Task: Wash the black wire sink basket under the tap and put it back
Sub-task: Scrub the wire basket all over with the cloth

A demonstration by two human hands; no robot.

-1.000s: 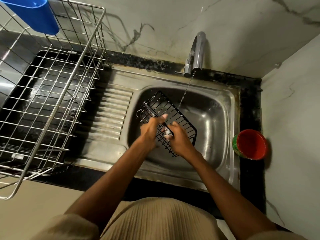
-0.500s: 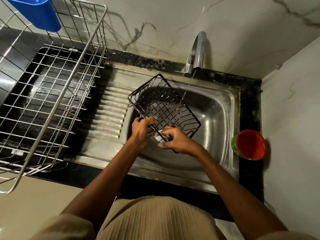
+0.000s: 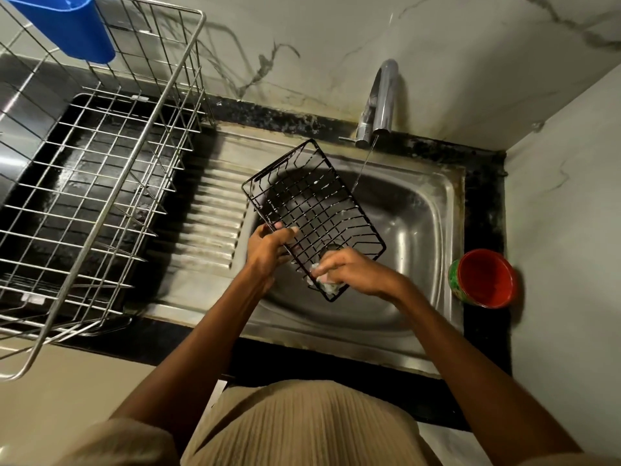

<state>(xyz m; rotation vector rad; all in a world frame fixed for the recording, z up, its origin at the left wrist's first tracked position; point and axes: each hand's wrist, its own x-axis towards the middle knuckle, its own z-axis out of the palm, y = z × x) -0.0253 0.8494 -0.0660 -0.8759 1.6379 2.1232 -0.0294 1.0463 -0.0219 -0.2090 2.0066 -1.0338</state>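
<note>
Black wire sink basket point(image 3: 312, 216) tilted over sink basin point(image 3: 426, 230) beside tap point(image 3: 381, 102), letting water drain; left hand point(image 3: 267, 247) fingers curled on rim, right hand point(image 3: 356, 270) fingers pinching soapy scrubber point(image 3: 324, 282) against mesh.

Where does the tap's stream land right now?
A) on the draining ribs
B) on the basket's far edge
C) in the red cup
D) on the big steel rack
B: the thin stream from the tap runs down to the far edge of the basket, which the left hand holds over the sink while the right hand rubs its near corner.
</note>
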